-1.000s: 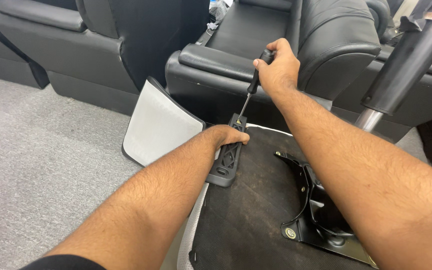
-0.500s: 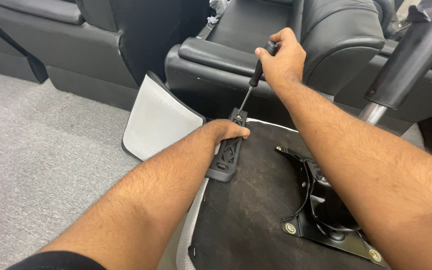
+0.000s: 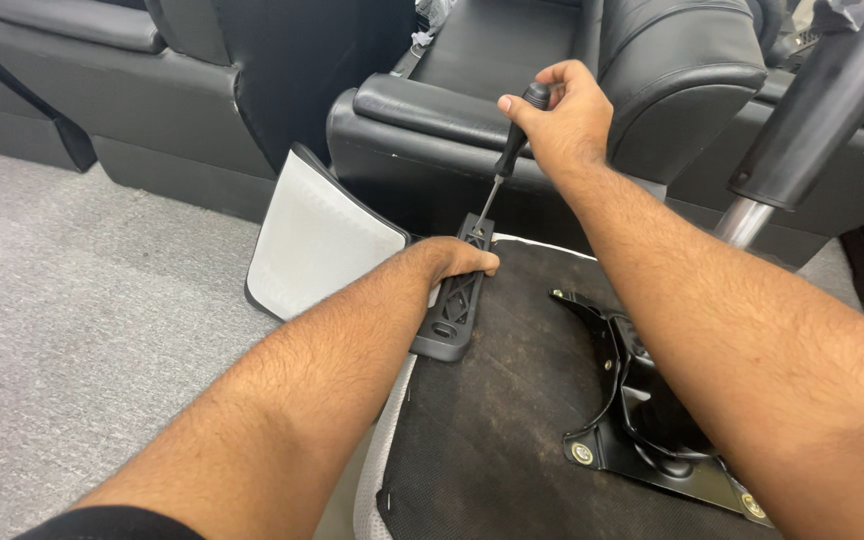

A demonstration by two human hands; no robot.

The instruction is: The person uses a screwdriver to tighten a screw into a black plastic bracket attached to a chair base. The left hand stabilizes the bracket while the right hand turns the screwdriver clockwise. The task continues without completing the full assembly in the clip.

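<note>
The black ribbed plastic armrest bracket (image 3: 459,297) lay flat along the left edge of the upturned chair seat's dark fabric underside (image 3: 512,420), apparently so that it could be fastened there. It was pinned down by the left hand (image 3: 449,260), whose fingers were pressed together on its upper left side, seemingly to stop it from turning. The black-handled screwdriver (image 3: 508,168) was clamped in the right hand (image 3: 560,120), raised just above and beyond the bracket, with the tip set into the bracket's far end. The black metal mounting plate (image 3: 652,420) was bolted nearer the seat's right edge, well apart from both hands
</note>
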